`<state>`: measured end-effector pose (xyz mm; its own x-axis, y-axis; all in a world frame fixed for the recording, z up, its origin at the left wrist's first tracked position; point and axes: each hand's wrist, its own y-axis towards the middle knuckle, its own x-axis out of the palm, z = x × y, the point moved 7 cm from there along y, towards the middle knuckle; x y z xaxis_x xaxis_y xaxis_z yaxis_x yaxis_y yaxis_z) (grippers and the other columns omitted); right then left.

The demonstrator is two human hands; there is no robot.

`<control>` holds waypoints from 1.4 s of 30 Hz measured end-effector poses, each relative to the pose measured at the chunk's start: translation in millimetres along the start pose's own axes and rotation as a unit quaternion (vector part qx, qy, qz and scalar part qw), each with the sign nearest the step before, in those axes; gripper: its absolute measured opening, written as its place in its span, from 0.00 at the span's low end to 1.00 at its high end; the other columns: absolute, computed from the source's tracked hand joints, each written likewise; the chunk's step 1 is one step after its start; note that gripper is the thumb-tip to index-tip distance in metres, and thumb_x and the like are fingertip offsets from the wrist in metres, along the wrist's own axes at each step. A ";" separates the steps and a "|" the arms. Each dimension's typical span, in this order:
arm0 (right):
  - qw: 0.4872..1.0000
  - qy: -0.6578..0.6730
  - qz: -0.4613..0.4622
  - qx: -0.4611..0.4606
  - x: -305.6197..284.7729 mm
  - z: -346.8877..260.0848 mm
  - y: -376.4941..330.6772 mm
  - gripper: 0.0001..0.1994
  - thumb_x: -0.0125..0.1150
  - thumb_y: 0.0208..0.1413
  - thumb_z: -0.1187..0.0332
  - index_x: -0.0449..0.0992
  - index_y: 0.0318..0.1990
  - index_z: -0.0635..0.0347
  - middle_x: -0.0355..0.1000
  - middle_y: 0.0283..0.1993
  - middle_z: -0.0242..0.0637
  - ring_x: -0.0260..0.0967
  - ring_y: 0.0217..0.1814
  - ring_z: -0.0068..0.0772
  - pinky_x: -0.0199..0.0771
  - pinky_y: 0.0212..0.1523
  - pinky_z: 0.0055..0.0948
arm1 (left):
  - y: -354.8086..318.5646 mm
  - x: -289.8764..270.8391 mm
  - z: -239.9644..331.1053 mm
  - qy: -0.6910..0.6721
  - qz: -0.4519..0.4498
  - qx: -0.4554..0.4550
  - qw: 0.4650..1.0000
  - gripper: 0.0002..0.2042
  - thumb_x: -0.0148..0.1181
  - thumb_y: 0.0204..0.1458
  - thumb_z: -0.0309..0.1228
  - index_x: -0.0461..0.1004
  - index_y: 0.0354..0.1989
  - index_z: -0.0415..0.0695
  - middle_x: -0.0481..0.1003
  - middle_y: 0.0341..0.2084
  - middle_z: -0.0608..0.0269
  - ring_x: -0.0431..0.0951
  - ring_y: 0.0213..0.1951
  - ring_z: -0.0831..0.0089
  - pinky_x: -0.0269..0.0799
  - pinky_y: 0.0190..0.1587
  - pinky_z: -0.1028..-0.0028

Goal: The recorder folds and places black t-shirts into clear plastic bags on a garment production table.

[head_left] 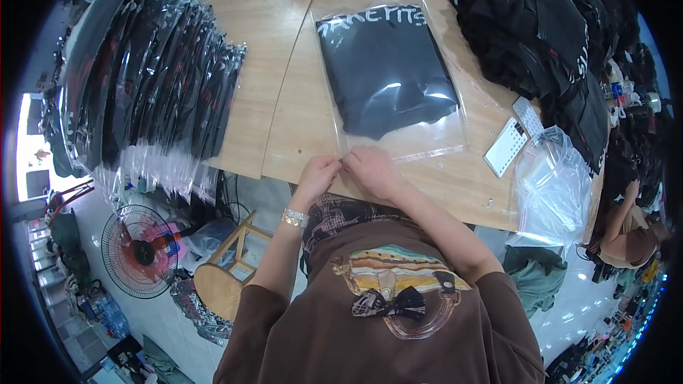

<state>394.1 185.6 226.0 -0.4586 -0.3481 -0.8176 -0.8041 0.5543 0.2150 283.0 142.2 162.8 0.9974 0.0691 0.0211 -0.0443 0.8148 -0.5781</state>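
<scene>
Head view puts both of my hands together at the near edge of the light wooden table (299, 64). My left hand (318, 173) has its fingers pinched narrow on the open flap of the clear plastic bag holding a folded black garment (388, 75), and my right hand (371, 171) lies just beside it, fingers curled onto the same flap; the two nearly touch. The bag lies flat on the table straight ahead of me, mouth toward my body.

To the right of the bag I see a white perforated flat card (506, 146), then a crumpled clear plastic bag (555, 185) hanging over the table edge. A heap of loose black garments (541, 28) fills the far right. On the left, a fanned row of bagged black garments (153, 78) overlaps along the table. Below that, on the floor, stand a round wooden stool (220, 288) and a floor fan with a wire guard (139, 250).
</scene>
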 end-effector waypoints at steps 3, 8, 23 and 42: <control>0.999 -0.022 -0.022 -0.036 5.0 -3.1 -0.3 0.06 0.53 0.43 0.71 0.65 0.30 0.60 0.63 0.30 0.41 0.66 0.35 0.41 0.65 0.36 0.35 | -1.6 0.1 -1.8 -0.007 0.008 -0.016 1.000 0.13 0.49 0.51 0.30 0.66 0.15 0.43 0.62 0.10 0.75 0.58 0.12 0.86 0.51 0.14 0.82; 0.997 -0.027 -0.025 -0.070 10.4 -4.9 -1.5 0.05 0.51 0.45 0.72 0.64 0.29 0.61 0.62 0.29 0.42 0.65 0.32 0.41 0.66 0.34 0.35 | -7.2 0.1 3.2 -0.036 0.045 -0.032 0.998 0.13 0.49 0.52 0.30 0.66 0.15 0.44 0.62 0.10 0.76 0.58 0.12 0.86 0.50 0.13 0.83; 0.604 0.315 0.678 0.275 -250.9 203.2 -341.0 0.10 0.44 0.53 0.69 0.70 0.32 0.67 0.70 0.32 0.43 0.69 0.35 0.34 0.69 0.37 0.28 | -9.5 -6.1 10.2 -0.041 0.050 -0.057 0.996 0.11 0.49 0.52 0.33 0.72 0.24 0.40 0.62 0.11 0.74 0.60 0.12 0.86 0.55 0.14 0.84; 0.960 -0.218 0.127 0.117 -144.8 119.1 -123.4 0.11 0.55 0.45 0.74 0.69 0.39 0.58 0.67 0.46 0.45 0.63 0.49 0.45 0.61 0.51 0.39 | -18.0 -7.6 107.9 0.566 0.046 0.525 0.634 0.07 0.58 0.40 0.22 0.68 0.29 0.43 0.69 0.39 0.59 0.71 0.39 0.61 0.67 0.42 0.66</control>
<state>604.8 257.6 254.2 -0.3857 0.1433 -0.9114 -0.5563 0.7520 0.3537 270.1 189.1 261.0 0.3638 0.1715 -0.9155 0.4729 0.8128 0.3401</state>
